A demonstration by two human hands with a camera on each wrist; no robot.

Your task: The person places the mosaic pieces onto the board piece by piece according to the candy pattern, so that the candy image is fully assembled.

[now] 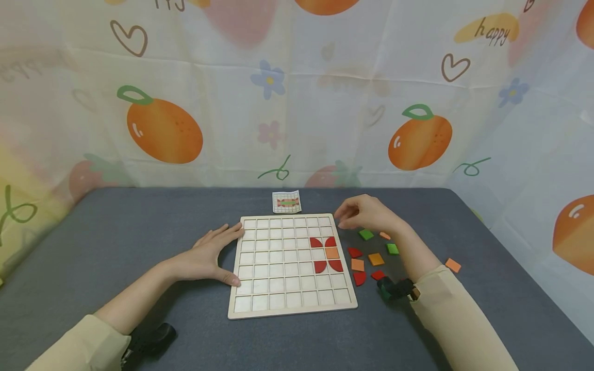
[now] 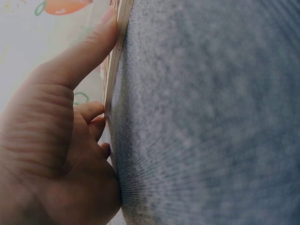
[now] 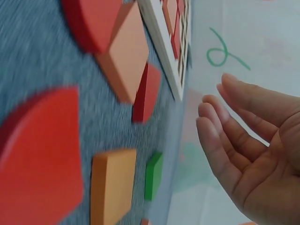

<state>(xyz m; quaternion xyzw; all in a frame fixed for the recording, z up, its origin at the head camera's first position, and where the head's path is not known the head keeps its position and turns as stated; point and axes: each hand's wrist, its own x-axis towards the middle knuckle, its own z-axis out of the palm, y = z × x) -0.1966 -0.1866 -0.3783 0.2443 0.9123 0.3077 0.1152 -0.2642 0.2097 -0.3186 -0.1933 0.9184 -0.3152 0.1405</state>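
Observation:
A pale wooden grid board (image 1: 292, 310) lies on the grey table. Several red quarter-round pieces (image 1: 335, 266) sit in its right-hand cells, around one light orange square (image 1: 331, 253). My left hand (image 1: 204, 257) rests along the board's left edge, thumb and fingers spread; in the left wrist view the thumb (image 2: 89, 51) lies against the rim. Over the board's far right corner hovers my right hand (image 1: 366, 212), fingers loosely bent. Nothing shows between those fingers (image 3: 213, 136) in the right wrist view. Beneath and nearer than it lies a green square (image 1: 366, 234).
Right of the board are scattered loose pieces: red quarter-rounds (image 1: 359, 279), an orange square (image 1: 376, 259), a light orange square (image 1: 357, 265) and another green one (image 1: 392, 249). One orange piece (image 1: 452, 265) lies farther right. A small pattern card (image 1: 286, 202) lies behind the board, before a printed curtain (image 1: 297, 103).

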